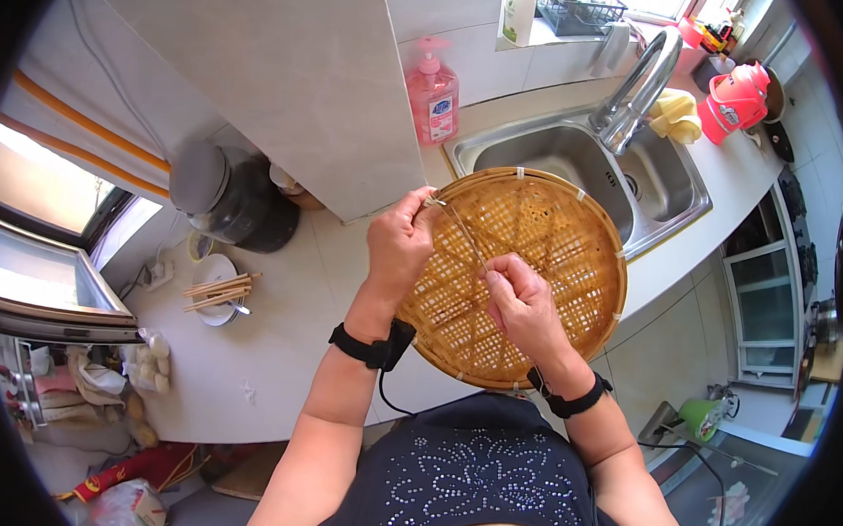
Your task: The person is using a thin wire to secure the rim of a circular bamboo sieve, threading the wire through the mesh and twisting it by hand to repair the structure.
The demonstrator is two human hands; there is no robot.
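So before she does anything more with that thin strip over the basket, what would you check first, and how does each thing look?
1. Left hand pinches the upper end of the thin strip: ok.
2. Right hand pinches the lower end: ok.
3. Strip runs straight between both hands: ok.
4. Round woven bamboo tray rests flat: not ok, it overhangs the counter edge and partly covers the sink.
5. Whether the strip is threaded into the weave: cannot tell.
6. Chopsticks on the small bowl lie clear of the hands: ok.
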